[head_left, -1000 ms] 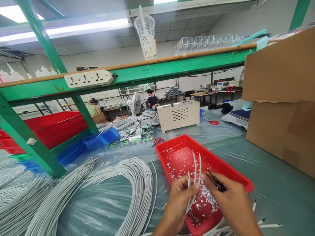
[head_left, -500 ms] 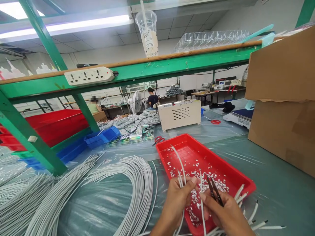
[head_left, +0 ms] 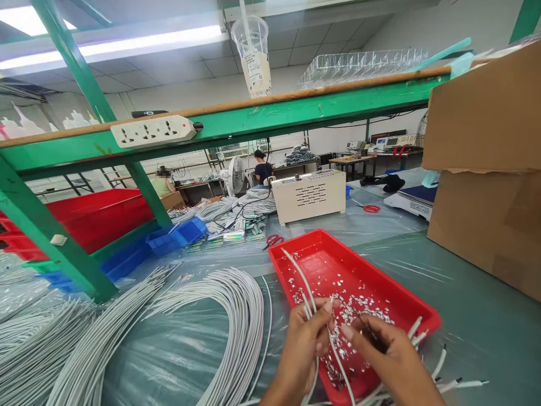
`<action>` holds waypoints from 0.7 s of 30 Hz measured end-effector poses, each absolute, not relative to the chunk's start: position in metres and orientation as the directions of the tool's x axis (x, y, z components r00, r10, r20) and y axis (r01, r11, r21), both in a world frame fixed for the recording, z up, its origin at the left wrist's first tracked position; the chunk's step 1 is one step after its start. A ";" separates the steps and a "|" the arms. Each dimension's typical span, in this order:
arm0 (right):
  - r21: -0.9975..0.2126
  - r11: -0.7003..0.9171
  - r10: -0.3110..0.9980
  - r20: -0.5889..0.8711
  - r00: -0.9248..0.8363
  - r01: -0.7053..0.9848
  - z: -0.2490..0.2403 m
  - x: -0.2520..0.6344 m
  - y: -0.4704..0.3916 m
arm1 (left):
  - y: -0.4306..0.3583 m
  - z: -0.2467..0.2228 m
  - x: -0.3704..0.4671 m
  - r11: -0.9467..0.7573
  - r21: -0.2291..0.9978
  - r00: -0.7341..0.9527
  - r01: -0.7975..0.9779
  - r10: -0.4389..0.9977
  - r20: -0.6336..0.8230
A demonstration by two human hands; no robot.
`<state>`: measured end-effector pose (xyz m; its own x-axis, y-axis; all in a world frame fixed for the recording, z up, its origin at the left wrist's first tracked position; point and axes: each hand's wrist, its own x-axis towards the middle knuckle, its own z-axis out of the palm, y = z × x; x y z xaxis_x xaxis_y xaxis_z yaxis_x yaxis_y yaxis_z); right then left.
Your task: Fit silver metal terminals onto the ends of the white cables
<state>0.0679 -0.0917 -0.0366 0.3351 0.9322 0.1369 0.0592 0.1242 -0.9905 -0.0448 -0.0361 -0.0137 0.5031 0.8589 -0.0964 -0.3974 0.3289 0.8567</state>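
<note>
My left hand (head_left: 305,344) is closed around a few white cables (head_left: 302,274), whose ends stick up past the fingers. One more strand is pinched at the thumb tip, its length hanging down between my hands. Just to the right, my right hand (head_left: 376,344) is curled around dark tweezers (head_left: 374,337), mostly hidden by the fingers and partly blurred. It does not touch the pinched strand. Both hands are over the near half of a red tray (head_left: 397,301), which holds many small shiny silver scraps (head_left: 359,307).
Bundled grey-white cables (head_left: 247,316) lie to the left. Cable ends with dark tips (head_left: 439,361) poke out at lower right. Beyond the tray are red-handled scissors (head_left: 274,241) and a beige box (head_left: 310,196). Cardboard boxes (head_left: 486,225) stand right; a green shelf frame (head_left: 296,115) crosses above.
The strand between my hands has gone from my right fingers to my left thumb tip. My right hand has turned, so the tweezers no longer point up visibly. The long cable end leans further left.
</note>
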 end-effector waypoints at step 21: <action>-0.980 0.133 0.974 0.157 0.165 0.150 -0.014 0.085 -0.097 | -0.038 -0.011 -0.044 0.169 0.942 0.513 -0.289 0.858 0.004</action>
